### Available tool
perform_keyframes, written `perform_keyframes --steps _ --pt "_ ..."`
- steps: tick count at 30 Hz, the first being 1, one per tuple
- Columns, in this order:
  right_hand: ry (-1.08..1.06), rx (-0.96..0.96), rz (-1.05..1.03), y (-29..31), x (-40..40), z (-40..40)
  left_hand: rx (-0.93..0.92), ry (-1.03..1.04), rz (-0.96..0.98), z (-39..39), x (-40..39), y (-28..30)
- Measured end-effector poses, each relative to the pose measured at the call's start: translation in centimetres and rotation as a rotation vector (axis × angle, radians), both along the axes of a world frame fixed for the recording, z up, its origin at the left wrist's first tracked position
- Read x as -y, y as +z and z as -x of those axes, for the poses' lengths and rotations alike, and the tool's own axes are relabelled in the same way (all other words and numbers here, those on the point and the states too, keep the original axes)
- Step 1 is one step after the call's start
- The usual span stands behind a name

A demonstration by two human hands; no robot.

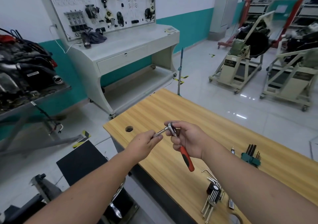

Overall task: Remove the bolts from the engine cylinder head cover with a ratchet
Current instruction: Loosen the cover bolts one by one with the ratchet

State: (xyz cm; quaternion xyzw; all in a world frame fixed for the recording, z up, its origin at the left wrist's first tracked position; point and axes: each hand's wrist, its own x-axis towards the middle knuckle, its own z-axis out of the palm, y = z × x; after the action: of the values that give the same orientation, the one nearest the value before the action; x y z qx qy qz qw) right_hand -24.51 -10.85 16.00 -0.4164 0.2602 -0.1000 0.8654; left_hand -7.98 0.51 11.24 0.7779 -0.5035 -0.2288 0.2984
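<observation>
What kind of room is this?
Probably a car-repair training workshop: engines on stands, a board of car parts, and hex keys on the table.

— What did each hand have?
— The right hand (187, 140) gripped the ratchet (182, 148) near its head, red handle hanging down. The left hand (146, 142) pinched a metal extension bar (159, 133) seated in that head.
— And beneath?
— The wooden worktop (172, 110), hex key sets (212, 194) lying near its edge.

Both forearms are bare right up to the near edge of view, no sleeves showing. The left hand (143, 142) and right hand (186, 140) wear no gloves, rings or watch.
</observation>
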Motion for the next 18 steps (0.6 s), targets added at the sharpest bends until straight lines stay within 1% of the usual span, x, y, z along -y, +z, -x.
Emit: perform_keyframes --steps 3,7,11,13,15,16,18 --pt "-0.007 0.014 -0.037 -0.2 0.6 -0.4 -0.054 -0.009 0.020 -0.4 0.3 -0.1" --pt "-0.021 0.001 -0.041 -0.5 1.1 -0.9 -0.049 -0.021 0.029 -1.0 0.8 -0.3" --pt "-0.157 0.024 -0.088 -0.1 3.2 -1.1 -0.055 0.050 0.011 -2.0 0.7 -1.3" --pt "-0.225 -0.066 0.003 0.1 4.4 -1.0 -0.126 0.142 -0.029 -2.5 0.5 -2.0" --pt "-0.277 -0.181 0.083 -0.7 5.1 -1.0 -0.206 0.233 -0.111 -2.9 0.9 -2.9" --pt "-0.310 -0.214 0.073 -1.5 5.2 -1.0 -0.261 0.264 -0.155 -3.0 1.3 -3.3" --pt "-0.396 -0.234 -0.019 -3.6 5.2 -1.0 -0.398 0.320 -0.205 -2.6 2.6 -4.0"
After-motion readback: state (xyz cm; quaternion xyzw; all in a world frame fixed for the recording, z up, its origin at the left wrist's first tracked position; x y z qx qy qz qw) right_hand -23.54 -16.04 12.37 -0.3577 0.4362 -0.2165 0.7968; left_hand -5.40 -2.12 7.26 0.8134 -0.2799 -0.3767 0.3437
